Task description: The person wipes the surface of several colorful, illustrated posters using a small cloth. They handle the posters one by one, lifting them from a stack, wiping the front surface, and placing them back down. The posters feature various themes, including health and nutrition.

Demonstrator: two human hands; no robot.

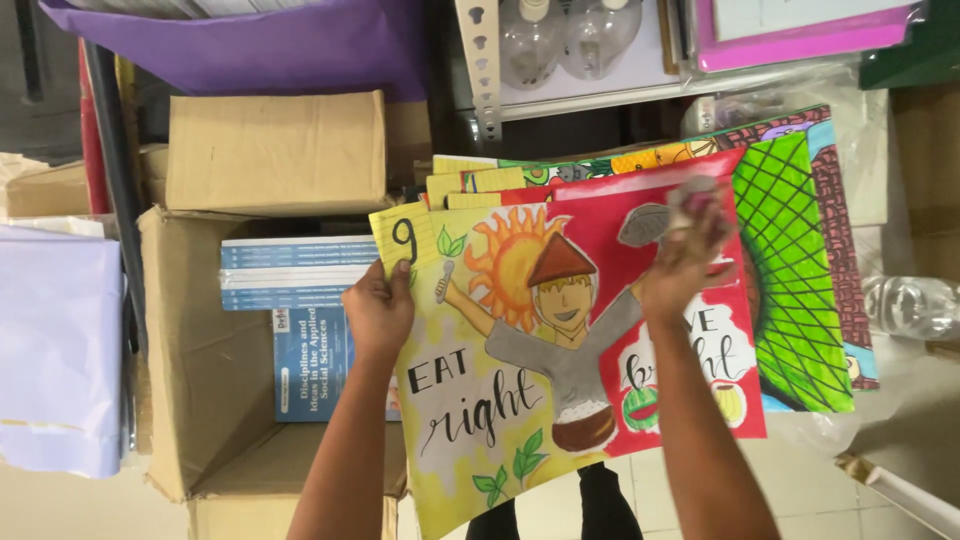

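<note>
Yellow-and-red painted poster (520, 370) is filling the middle of the frame; your left hand (380, 305) is pinching its upper-left edge, fingers curled shut. Your right hand (685, 265) is blurring over its upper right, so its fingers can't be told. An open cardboard box (185, 370) of blue books (305, 360) is sitting at left.

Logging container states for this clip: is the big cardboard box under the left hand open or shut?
Open. The cardboard box has its flaps spread outward, and stacked blue books show inside it, beside the left hand.
</note>
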